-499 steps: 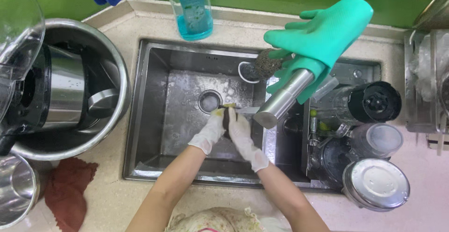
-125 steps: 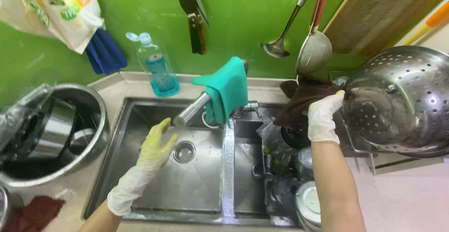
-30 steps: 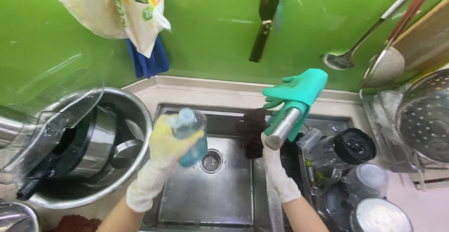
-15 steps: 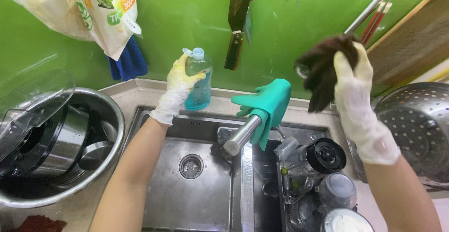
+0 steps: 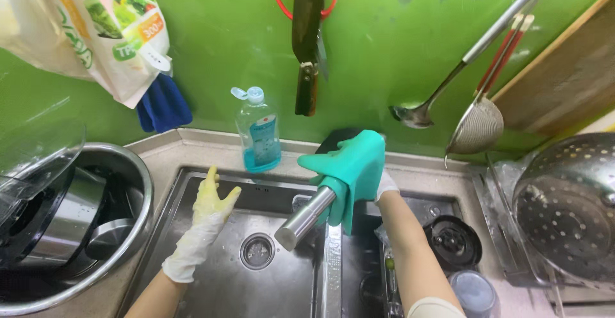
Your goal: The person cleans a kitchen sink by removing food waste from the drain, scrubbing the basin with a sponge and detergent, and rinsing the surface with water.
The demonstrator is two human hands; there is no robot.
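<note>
My left hand (image 5: 208,212), in a pale yellowish glove, hovers over the steel sink (image 5: 211,279) with fingers spread and nothing in it. A clear bottle of blue dish soap (image 5: 257,132) stands upright on the ledge behind the sink, a little beyond that hand. My right hand (image 5: 385,184), in a white glove, reaches behind the steel faucet (image 5: 306,217) and is mostly hidden by a teal rubber glove (image 5: 351,170) draped over the faucet. A dark cloth (image 5: 339,140) shows just behind the teal glove; whether my right hand grips it is hidden.
A large steel bowl (image 5: 138,183) holding pots sits left of the sink. A perforated colander (image 5: 570,206) stands at the right. Dark lids and containers (image 5: 455,244) fill the right basin. A knife (image 5: 307,42), ladle (image 5: 419,113) and strainer (image 5: 477,125) hang on the green wall.
My left hand has let go of the soap bottle, which now stands on the ledge. My right hand has come down from high up with the dark cloth to behind the faucet.
</note>
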